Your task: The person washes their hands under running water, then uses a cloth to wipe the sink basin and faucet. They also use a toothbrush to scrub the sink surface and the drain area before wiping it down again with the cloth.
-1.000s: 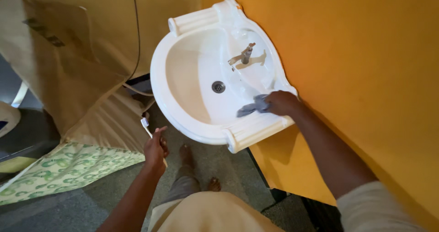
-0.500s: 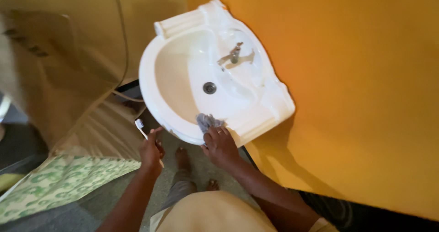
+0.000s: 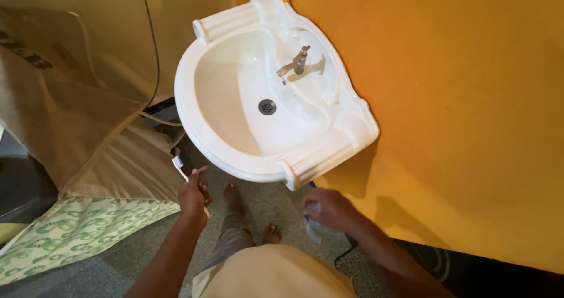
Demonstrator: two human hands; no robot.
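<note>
left hand (image 3: 194, 197): closed around thin white toothbrush (image 3: 182, 170) | right hand (image 3: 331, 209): gripping crumpled grey cloth (image 3: 312, 223), below white ceramic wall-mounted sink (image 3: 235, 157)

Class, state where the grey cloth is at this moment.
In the head view the grey cloth is in the right hand, low at centre-right, below the white washbasin's front rim and above the floor.
</note>
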